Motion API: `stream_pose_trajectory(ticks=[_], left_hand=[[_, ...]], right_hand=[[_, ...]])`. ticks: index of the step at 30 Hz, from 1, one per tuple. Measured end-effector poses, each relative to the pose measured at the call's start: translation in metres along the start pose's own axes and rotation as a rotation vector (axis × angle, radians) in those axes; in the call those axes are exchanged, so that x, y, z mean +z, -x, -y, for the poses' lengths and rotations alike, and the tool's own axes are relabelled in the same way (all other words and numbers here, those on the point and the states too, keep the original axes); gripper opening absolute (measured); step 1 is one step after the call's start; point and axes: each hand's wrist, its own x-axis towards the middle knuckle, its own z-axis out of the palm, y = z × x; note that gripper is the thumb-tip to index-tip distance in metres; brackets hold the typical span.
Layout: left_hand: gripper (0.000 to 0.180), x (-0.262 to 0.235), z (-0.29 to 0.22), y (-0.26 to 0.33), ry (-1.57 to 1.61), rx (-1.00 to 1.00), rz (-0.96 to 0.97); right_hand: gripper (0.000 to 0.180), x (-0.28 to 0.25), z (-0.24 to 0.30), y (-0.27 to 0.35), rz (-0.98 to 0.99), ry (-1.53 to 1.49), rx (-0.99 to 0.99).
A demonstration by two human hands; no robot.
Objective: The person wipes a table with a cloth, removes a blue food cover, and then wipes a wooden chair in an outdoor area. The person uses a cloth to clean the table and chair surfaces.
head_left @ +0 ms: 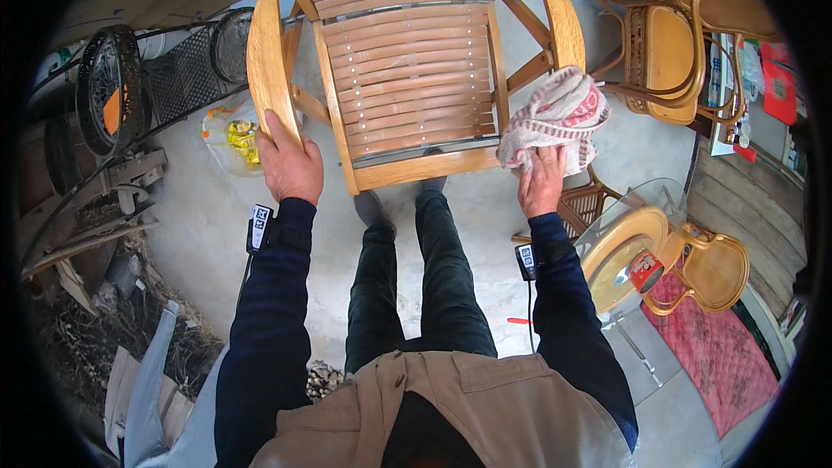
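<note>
In front of me stands a wooden slatted armchair (pixel 416 78) with broad, pale armrests. My left hand (pixel 291 163) is closed round the front end of the left armrest (pixel 264 43), the thumb and fingers lying over its edge. On the front of the right armrest (pixel 556 9) rests a bunched, white-and-reddish checked cloth (pixel 559 117). My right hand (pixel 542 180) grips the near side of that cloth; its fingertips are partly sunk in the folds. The cloth hides the front end of the right armrest.
A wheeled metal cart (pixel 173 78) and a plastic bag with yellow packets (pixel 243 140) are at the left. On the right are rattan chairs (pixel 667 52), a round glass-topped table (pixel 628 251) bearing a red tin (pixel 646 271), and a pink mat (pixel 711 347). Wood scraps (pixel 95 208) lie far left.
</note>
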Motion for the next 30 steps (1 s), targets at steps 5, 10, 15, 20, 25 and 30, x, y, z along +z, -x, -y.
stream_pose_trajectory(ticks=[5, 10, 15, 20, 25, 30], left_hand=[[0.089, -0.002, -0.002, 0.000, 0.004, -0.029, 0.027], [0.090, 0.002, 0.002, 0.001, -0.003, 0.012, 0.004], [0.087, 0.006, 0.005, 0.002, -0.008, 0.028, -0.035], [0.089, 0.007, 0.005, 0.003, -0.027, 0.029, -0.034], [0.089, 0.005, 0.005, 0.002, 0.014, 0.037, -0.013], [0.088, 0.005, 0.005, 0.004, 0.007, 0.035, -0.032]], right_hand=[[0.039, 0.036, 0.010, 0.022, 0.129, -0.226, -0.120], [0.087, 0.089, -0.021, 0.028, 0.367, -0.042, 0.055], [0.089, 0.196, 0.018, 0.034, 0.482, 0.255, 0.329], [0.076, 0.243, 0.163, 0.040, 0.461, 0.034, 0.111], [0.063, 0.256, 0.221, 0.036, 0.547, -0.307, -0.130], [0.063, 0.226, 0.102, 0.055, 0.580, -0.005, -0.224]])
